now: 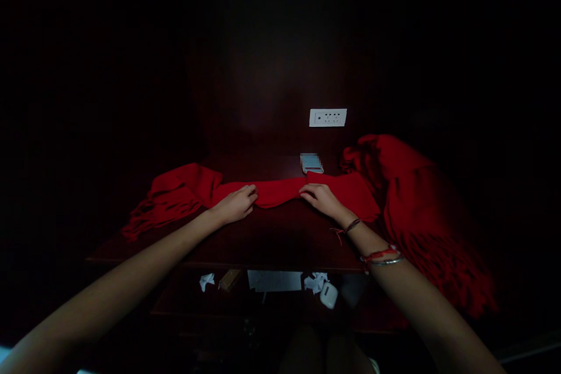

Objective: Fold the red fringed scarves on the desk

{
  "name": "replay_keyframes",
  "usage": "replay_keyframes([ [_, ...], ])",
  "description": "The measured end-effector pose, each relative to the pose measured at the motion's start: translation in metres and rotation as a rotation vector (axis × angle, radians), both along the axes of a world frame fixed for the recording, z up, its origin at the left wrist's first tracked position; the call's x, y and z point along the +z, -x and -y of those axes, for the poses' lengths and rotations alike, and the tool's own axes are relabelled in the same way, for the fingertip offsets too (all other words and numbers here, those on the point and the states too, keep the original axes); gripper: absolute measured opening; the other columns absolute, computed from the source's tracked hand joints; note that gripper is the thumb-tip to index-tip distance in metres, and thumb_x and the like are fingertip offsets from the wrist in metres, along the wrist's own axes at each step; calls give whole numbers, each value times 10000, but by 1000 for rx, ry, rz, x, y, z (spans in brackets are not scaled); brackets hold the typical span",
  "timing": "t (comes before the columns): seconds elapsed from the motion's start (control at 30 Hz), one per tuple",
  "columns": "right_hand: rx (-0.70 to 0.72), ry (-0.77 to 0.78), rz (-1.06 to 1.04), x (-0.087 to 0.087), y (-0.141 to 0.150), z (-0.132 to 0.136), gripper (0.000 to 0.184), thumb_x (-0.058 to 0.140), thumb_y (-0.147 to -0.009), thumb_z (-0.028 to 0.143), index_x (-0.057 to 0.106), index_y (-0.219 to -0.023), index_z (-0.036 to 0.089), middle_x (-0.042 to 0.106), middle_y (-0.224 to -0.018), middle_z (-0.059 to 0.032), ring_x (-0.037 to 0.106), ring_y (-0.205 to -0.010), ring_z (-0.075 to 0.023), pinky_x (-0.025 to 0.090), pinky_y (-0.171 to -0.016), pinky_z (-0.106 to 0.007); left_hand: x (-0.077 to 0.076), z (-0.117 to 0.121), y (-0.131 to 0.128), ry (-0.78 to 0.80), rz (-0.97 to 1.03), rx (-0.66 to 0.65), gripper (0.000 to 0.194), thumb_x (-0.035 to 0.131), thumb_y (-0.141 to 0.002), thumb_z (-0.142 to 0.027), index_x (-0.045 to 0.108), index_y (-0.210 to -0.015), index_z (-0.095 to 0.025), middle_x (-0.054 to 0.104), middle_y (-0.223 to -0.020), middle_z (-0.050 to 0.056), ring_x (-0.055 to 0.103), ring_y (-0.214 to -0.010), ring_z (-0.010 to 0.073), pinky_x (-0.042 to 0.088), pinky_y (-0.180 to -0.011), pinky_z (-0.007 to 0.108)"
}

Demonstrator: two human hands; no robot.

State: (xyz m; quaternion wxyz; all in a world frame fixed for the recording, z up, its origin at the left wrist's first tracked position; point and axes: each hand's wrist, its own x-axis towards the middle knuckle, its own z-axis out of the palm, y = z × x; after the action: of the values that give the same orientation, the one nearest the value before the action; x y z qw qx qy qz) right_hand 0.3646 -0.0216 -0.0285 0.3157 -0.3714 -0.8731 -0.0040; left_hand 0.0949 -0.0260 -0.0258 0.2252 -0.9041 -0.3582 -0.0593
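A red scarf [280, 191] with a fringed left end lies across the dark wooden desktop, narrowed into a strip in the middle. My left hand [239, 203] is closed on the strip left of centre, its fingertips pinching the cloth. Right of centre, my right hand [323, 200] pinches the strip too, thumb and fingers at its near edge. Between the hands the cloth sags slightly. A bigger heap of red fringed cloth [407, 187] hangs over the right side of the desk; whether it is the same piece I cannot tell.
Behind the scarf lies a pale, phone-like object [311, 163], partly blurred. A white wall socket [328, 118] is above it. The shelf under the desktop [280, 251] holds crumpled paper [207, 281], a brown box [230, 280], a white sheet [274, 281] and a small white case [328, 295].
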Motion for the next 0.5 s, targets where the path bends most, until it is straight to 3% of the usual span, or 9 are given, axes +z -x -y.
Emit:
replay_keyframes([
  [0.27,71,-22,119,1,3,5,154,456,-758,184,591,-825,154,544,-816,-47,483,-793,-125,370,-732,-226,1,21,-2,-6,-80,-14,193,337,-792,-134,495,-895,-175,498,-899,68,485,-828,175,403,-743,297],
  [0.4,80,-16,128,5,3,7,182,454,-736,127,610,-825,160,523,-800,-41,476,-759,-116,371,-710,-216,6,31,3,45,33,38,218,347,-756,-75,495,-888,-165,486,-907,73,469,-851,175,393,-754,300],
  [0.5,131,92,152,9,1,10,201,466,-701,83,622,-809,149,533,-759,-30,484,-700,-101,376,-670,-203,9,37,1,172,149,28,183,349,-760,-94,496,-850,-155,478,-867,65,467,-817,161,398,-723,274],
])
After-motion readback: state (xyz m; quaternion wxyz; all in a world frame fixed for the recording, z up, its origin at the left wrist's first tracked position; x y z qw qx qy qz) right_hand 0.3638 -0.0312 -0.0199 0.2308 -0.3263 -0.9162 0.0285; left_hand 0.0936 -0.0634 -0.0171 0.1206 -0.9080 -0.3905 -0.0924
